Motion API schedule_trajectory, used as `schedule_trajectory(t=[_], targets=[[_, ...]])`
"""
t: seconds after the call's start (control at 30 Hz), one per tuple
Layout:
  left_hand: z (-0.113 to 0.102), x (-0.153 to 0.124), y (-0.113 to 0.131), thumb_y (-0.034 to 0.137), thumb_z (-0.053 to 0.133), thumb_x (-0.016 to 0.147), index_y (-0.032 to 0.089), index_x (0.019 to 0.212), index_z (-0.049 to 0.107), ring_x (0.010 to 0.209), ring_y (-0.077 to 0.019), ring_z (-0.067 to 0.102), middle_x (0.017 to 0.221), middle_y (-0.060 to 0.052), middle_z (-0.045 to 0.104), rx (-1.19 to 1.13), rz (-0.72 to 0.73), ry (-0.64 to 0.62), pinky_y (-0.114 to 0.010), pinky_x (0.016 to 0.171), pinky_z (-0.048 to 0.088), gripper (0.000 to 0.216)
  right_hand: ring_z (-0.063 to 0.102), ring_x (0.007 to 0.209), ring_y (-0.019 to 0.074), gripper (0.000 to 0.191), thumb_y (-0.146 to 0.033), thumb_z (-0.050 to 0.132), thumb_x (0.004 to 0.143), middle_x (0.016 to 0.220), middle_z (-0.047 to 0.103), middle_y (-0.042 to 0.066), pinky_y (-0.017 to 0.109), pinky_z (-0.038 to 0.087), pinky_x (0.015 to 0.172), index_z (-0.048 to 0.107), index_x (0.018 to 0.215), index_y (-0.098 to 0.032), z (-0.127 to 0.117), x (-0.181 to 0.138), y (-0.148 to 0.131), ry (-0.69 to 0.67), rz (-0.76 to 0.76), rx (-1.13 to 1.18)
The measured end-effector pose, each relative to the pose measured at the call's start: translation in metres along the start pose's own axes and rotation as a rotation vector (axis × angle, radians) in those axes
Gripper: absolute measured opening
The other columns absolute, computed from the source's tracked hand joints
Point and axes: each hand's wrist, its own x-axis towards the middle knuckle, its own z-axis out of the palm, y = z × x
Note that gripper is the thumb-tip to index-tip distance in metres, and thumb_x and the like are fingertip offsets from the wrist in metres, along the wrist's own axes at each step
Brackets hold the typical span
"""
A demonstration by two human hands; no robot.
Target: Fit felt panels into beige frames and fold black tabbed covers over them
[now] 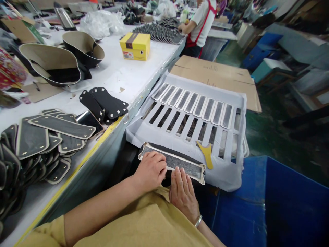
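A long flat strip (pixel 183 165), grey in the middle with a cream border, lies at the near edge of a white slotted tray (pixel 239 103). My left hand (pixel 151 170) is curled with its fingers pressing down on the strip's left half. My right hand (pixel 183 192) lies flat, fingers stretched out, touching the strip's near edge. A yellow scraper-like tool (pixel 207 155) rests on the tray just right of the strip. Several grey strips (pixel 195 103) fill the tray's far slots.
A white table (pixel 120 73) on my left holds piles of black strips (pixel 38 144), black tabs (pixel 105 103), curved black-and-beige pieces (pixel 51 63) and a yellow box (pixel 135 45). Cardboard (pixel 213 73) lies behind the tray. A blue bin (pixel 277 206) stands at right. Another person (pixel 199 25) works at the far end.
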Motion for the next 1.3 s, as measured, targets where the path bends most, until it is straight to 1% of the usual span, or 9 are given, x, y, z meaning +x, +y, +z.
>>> schedule_trajectory(t=[0.1, 0.23, 0.43, 0.7, 0.93, 1.03, 1.1, 1.2, 1.3], targets=[[-0.001, 0.001, 0.001, 0.019, 0.054, 0.08, 0.018, 0.07, 0.058, 0.091, -0.0193, 0.05, 0.093, -0.002, 0.061, -0.018, -0.008, -0.007, -0.037, 0.082, 0.037, 0.011, 0.038, 0.125, 0.0319, 0.042, -0.013, 0.04, 0.083, 0.131, 0.047, 0.019, 0.043, 0.036, 0.101, 0.049, 0.122, -0.002, -0.002, 0.005, -0.002, 0.002, -0.02, 0.008], [-0.01, -0.006, -0.015, 0.023, 0.056, 0.08, 0.018, 0.072, 0.057, 0.093, -0.018, 0.052, 0.097, -0.003, 0.062, -0.042, -0.015, 0.03, -0.036, 0.087, 0.037, 0.009, 0.037, 0.125, 0.0321, 0.042, -0.013, 0.041, 0.083, 0.131, 0.047, 0.02, 0.043, 0.036, 0.1, 0.049, 0.122, -0.001, -0.002, 0.009, -0.004, 0.003, -0.034, 0.024], [-0.02, -0.017, -0.042, 0.034, 0.061, 0.078, 0.021, 0.074, 0.059, 0.109, -0.0203, 0.047, 0.108, -0.002, 0.06, -0.015, 0.001, 0.046, -0.044, 0.103, 0.023, 0.014, 0.036, 0.126, 0.0342, 0.044, -0.015, 0.043, 0.083, 0.131, 0.047, 0.022, 0.045, 0.035, 0.1, 0.047, 0.123, 0.001, 0.004, 0.015, -0.009, 0.028, -0.043, 0.011], [-0.015, -0.01, -0.043, 0.023, 0.057, 0.077, 0.019, 0.067, 0.056, 0.101, -0.0197, 0.048, 0.104, -0.002, 0.058, -0.089, -0.062, 0.076, -0.039, 0.095, 0.033, 0.011, 0.031, 0.129, 0.0355, 0.046, -0.016, 0.041, 0.083, 0.133, 0.043, 0.024, 0.047, 0.036, 0.098, 0.045, 0.125, 0.001, 0.012, 0.024, -0.02, 0.015, -0.011, 0.017], [-0.016, -0.008, -0.042, 0.02, 0.058, 0.075, 0.018, 0.061, 0.053, 0.101, -0.0207, 0.049, 0.102, -0.003, 0.058, -0.117, -0.13, 0.077, -0.041, 0.095, 0.035, 0.014, 0.029, 0.129, 0.0345, 0.046, -0.011, 0.039, 0.081, 0.133, 0.044, 0.023, 0.047, 0.035, 0.1, 0.043, 0.126, -0.001, 0.017, 0.039, -0.029, 0.004, -0.023, 0.055], [-0.02, -0.006, -0.048, 0.02, 0.06, 0.074, 0.018, 0.064, 0.054, 0.101, -0.0199, 0.051, 0.102, -0.003, 0.059, -0.157, -0.112, 0.059, -0.04, 0.096, 0.036, 0.012, 0.029, 0.129, 0.0348, 0.048, -0.01, 0.037, 0.08, 0.132, 0.044, 0.024, 0.048, 0.034, 0.1, 0.043, 0.127, 0.001, 0.018, 0.049, -0.035, 0.005, -0.021, 0.084], [-0.025, -0.008, -0.056, 0.018, 0.06, 0.074, 0.019, 0.077, 0.057, 0.105, -0.019, 0.051, 0.107, -0.004, 0.059, -0.231, -0.08, 0.044, -0.038, 0.096, 0.038, 0.004, 0.029, 0.129, 0.0353, 0.048, -0.009, 0.038, 0.08, 0.133, 0.043, 0.024, 0.048, 0.034, 0.1, 0.042, 0.127, 0.002, 0.018, 0.055, -0.038, 0.001, -0.026, 0.095], [-0.032, -0.013, -0.071, 0.014, 0.059, 0.074, 0.019, 0.095, 0.055, 0.115, -0.0184, 0.047, 0.123, -0.008, 0.051, -0.321, -0.044, 0.03, -0.036, 0.1, 0.037, 0.022, 0.028, 0.129, 0.0355, 0.049, -0.01, 0.037, 0.08, 0.134, 0.042, 0.025, 0.048, 0.034, 0.1, 0.041, 0.127, 0.002, 0.018, 0.061, -0.041, -0.011, -0.034, 0.103], [-0.035, -0.019, -0.083, 0.016, 0.061, 0.073, 0.019, 0.083, 0.058, 0.125, -0.0206, 0.038, 0.133, -0.008, 0.043, -0.309, -0.029, 0.053, -0.037, 0.104, 0.033, 0.011, 0.027, 0.13, 0.0349, 0.049, -0.01, 0.036, 0.081, 0.134, 0.041, 0.024, 0.047, 0.034, 0.1, 0.041, 0.128, 0.002, 0.018, 0.067, -0.043, -0.016, -0.033, 0.114]])
